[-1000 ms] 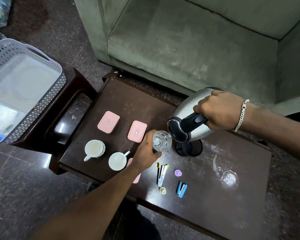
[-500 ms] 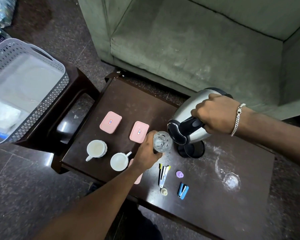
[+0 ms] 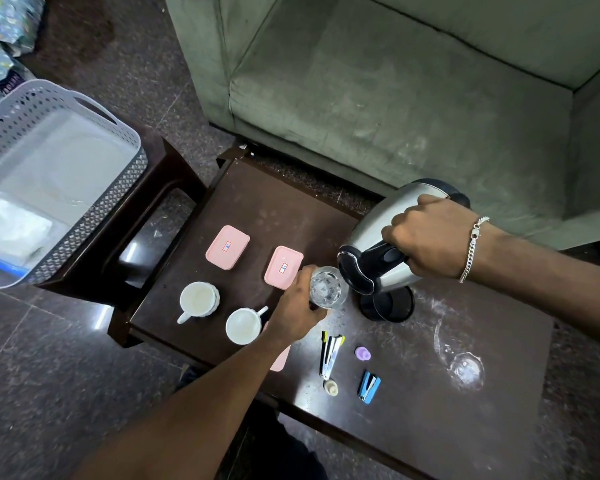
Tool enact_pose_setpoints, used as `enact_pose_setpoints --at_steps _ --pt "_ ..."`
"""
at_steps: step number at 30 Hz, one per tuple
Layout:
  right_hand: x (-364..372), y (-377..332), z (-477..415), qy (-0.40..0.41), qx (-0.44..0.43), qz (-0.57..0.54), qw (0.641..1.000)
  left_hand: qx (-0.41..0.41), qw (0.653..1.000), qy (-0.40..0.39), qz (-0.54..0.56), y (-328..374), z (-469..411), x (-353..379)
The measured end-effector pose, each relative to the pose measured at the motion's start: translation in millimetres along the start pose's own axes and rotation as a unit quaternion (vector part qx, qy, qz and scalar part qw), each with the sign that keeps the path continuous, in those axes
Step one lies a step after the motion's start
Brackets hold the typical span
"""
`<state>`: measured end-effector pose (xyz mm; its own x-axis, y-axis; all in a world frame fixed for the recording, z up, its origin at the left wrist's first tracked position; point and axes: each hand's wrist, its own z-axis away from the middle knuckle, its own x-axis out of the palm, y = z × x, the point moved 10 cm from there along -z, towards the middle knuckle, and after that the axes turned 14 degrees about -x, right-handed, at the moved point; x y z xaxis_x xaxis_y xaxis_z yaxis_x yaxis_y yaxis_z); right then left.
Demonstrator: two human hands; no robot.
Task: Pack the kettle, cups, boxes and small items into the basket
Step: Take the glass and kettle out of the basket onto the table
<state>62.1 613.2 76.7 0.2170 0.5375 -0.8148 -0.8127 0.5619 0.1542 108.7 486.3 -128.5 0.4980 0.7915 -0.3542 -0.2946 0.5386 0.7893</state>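
At far left a grey perforated basket sits on a dark side stand, cut off by the frame edge; it holds pale folded material that cannot be identified. Behind it, a patterned bag bears writing too small to read. On the dark coffee table lie two pink lidded boxes, each with a small red-and-blue label that is not legible. In front of them stand two white cups, handles pointing outward. A third pink box is mostly hidden under the left forearm. The left hand is wrapped round a clear drinking glass, fingers closed on its side; the glass is upright, and whether it rests on the table cannot be told. Just right of it, the steel kettle is tilted with its black-rimmed mouth against the glass rim, lifted off its black round base. The right hand, a silver chain bracelet at the wrist, is clenched on the kettle's black handle. Near the front edge lie a black-and-yellow stapler, a small cream cap, a lilac cap and a blue stapler. Further right a second clear glass lies on its side, hard to make out. A green sofa stands behind.
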Motion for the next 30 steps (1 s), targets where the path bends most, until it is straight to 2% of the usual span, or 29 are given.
enact_pose_setpoints --at_steps 17,30 --pt "-3 21 -2 -0.019 -0.013 -0.036 0.999 -0.004 1.0 -0.002 0.004 -1 -1 -1" --pt "9 60 -8 0.045 0.001 -0.174 0.984 -0.016 1.0 -0.004 -0.013 -2 -1 -2"
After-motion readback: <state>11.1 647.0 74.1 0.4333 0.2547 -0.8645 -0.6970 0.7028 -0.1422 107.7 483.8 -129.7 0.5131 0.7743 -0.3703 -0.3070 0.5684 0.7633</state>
